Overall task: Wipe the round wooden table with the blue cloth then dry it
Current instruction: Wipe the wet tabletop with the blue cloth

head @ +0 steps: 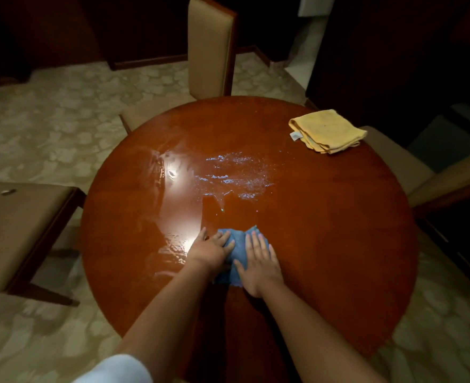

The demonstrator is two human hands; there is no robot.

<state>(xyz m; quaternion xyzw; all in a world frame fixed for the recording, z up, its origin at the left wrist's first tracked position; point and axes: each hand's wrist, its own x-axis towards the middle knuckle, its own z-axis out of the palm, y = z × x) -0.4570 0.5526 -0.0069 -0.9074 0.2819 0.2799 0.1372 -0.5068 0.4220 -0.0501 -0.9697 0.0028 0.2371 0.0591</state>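
Note:
The round wooden table (325, 217) fills the middle of the view, glossy reddish brown. A wet, foamy patch (228, 175) glistens near its centre and streaks shine on its left half. The blue cloth (238, 248) lies bunched on the near middle of the table. My left hand (210, 248) presses flat on the cloth's left side, fingers spread. My right hand (258, 261) presses flat on its right side, covering much of it. A folded yellow cloth (327, 131) rests at the table's far right edge.
A tall padded chair (211, 48) stands at the far side of the table. Another chair seat (15, 230) is at the left and a third chair (435, 175) at the right. Patterned pale carpet (62, 106) surrounds the table; dark furniture lines the back.

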